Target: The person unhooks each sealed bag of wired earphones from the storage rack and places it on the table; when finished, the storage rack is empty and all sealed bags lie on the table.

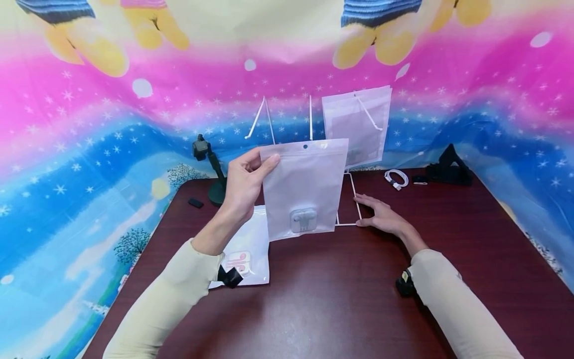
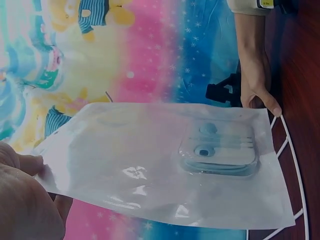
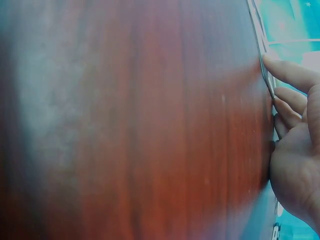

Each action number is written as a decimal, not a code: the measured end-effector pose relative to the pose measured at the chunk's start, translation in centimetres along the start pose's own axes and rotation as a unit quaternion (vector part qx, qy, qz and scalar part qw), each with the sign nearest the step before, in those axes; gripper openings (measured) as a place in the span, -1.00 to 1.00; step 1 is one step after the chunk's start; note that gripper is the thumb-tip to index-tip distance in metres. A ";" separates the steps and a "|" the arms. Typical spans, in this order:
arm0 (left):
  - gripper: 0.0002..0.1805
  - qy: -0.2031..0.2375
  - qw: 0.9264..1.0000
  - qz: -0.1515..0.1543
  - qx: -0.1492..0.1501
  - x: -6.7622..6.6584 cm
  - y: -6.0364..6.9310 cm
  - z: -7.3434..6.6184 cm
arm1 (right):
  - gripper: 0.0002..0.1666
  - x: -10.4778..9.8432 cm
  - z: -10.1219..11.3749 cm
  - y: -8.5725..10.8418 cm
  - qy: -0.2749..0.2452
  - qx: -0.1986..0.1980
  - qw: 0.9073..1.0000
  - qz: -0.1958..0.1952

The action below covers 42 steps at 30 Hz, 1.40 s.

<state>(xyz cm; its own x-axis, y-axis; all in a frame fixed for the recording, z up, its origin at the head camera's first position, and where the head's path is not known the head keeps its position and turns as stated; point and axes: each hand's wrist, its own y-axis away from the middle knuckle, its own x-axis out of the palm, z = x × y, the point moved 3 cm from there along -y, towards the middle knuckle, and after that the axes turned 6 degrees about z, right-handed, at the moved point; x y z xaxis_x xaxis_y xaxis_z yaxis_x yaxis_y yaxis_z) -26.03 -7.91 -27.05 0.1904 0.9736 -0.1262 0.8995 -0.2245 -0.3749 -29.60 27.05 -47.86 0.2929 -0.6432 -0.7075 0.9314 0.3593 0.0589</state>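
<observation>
My left hand [image 1: 244,182] pinches the upper left corner of a white zip pouch [image 1: 302,187] between thumb and fingers. Low in that pouch shows a clear case of white earphones [image 1: 303,220], seen closer as an earphone case [image 2: 217,147] in the left wrist view. Behind it stands a white wire rack [image 1: 311,117] with prongs, partly hidden by the pouch. My right hand [image 1: 381,215] rests at the rack's base, thumb by the front corner and fingers along the side wire. In the right wrist view, fingertips [image 3: 270,60] touch the wire.
Other white pouches [image 1: 358,127] hang on the rack's right prong. Another pouch [image 1: 257,234] with an earphone case lies at left. Around the table [image 1: 305,309] are a dark stand [image 1: 217,184], a small black item [image 1: 195,203], a coiled white cable [image 1: 396,179] and a black holder [image 1: 450,169].
</observation>
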 end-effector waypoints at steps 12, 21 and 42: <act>-0.79 -0.012 0.999 -0.037 -0.028 -4.3 2.6 2.0 | -0.04 0.2 -0.3 0.3 -0.007 0.010 1.000 -0.002; -0.94 0.014 0.992 -0.104 -0.071 -9.6 5.6 3.2 | -0.04 0.3 -0.3 0.1 -0.008 0.011 1.000 0.002; -0.78 0.136 0.967 -0.196 -0.084 -22.3 10.6 2.6 | -0.06 0.0 0.0 0.0 -0.007 0.006 1.000 0.000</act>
<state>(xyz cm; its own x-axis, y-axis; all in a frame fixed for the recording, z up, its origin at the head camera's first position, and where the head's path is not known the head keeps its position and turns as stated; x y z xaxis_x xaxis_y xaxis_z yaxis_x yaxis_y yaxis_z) -21.78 -32.07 -30.62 -0.1029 0.9624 0.2514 0.9702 0.1529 -0.1882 -29.58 27.00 -47.88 0.2957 -0.6521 -0.6981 0.9337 0.3518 0.0669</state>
